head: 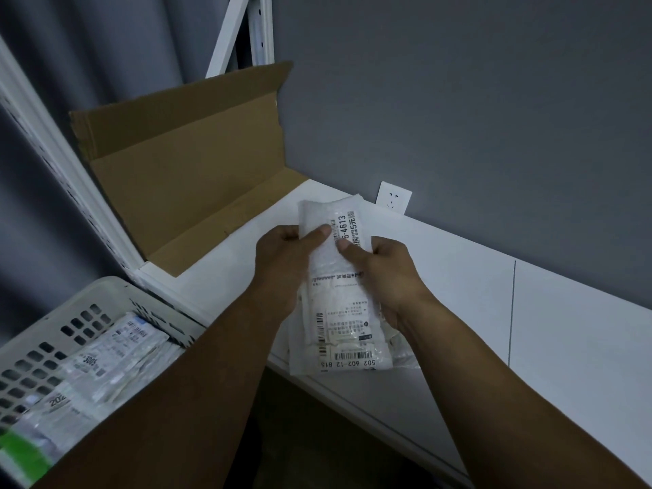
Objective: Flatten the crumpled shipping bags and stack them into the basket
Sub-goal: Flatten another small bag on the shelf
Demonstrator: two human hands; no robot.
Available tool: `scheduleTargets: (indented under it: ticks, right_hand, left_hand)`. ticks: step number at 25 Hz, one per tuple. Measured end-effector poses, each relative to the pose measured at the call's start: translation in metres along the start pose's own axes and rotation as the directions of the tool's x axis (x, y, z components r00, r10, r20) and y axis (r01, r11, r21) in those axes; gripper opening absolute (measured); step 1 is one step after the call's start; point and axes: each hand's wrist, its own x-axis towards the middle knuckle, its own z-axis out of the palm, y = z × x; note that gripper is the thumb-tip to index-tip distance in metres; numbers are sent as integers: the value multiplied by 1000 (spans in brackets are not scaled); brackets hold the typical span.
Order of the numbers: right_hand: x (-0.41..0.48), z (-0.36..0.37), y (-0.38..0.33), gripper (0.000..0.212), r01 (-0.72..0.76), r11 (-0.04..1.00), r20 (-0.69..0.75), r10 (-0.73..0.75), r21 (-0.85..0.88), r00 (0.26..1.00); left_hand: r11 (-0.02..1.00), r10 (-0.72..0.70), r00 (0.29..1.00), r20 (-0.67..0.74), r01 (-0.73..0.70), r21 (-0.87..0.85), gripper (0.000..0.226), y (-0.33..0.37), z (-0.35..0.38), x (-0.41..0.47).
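A white shipping bag with a printed label is held upright above the white table. My left hand grips its left edge and my right hand grips its right edge, thumbs pressed on the front. Beneath it, more white shipping bags with barcode labels lie stacked at the table's front edge. The pale perforated basket stands at the lower left, below table level, and holds several flattened bags.
An open brown cardboard box lies on its side at the table's left end, against a white shelf frame. A wall socket sits on the grey wall behind the table. Something green shows in the basket's near corner.
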Motion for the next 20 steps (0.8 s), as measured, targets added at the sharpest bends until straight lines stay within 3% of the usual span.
scheduleTargets:
  ticks: [3,8,12,15,18,20]
  right_hand:
    - [0,0,1,23,14,998,3,-14,66,1000]
    - [3,-2,3,25,-33,999,66,33,5,997]
    - [-3,-11,2,27,-181,966,242,222,-182,944]
    - [2,-21,4,33,-193,940,131,237,-280,963]
    - [11,-30,5,31,-172,981,-55,168,-86,984]
    - [14,-29,9,33,-195,972,-35,201,132,979]
  left_hand:
    - [999,-3,1000,-27,2,-41,32,-2,1,3]
    - [994,-41,998,47,45,-95,35,-1,-3,11]
    - [957,-64,989,-135,22,-290,28,0,-11,19]
    - [879,-84,969,-231,-37,-475,35,-4,-24,26]
    - [797,-80,961,-264,-98,-596,40,-7,-36,29]
    - [759,-92,961,-261,-102,-643,40,-7,-43,32]
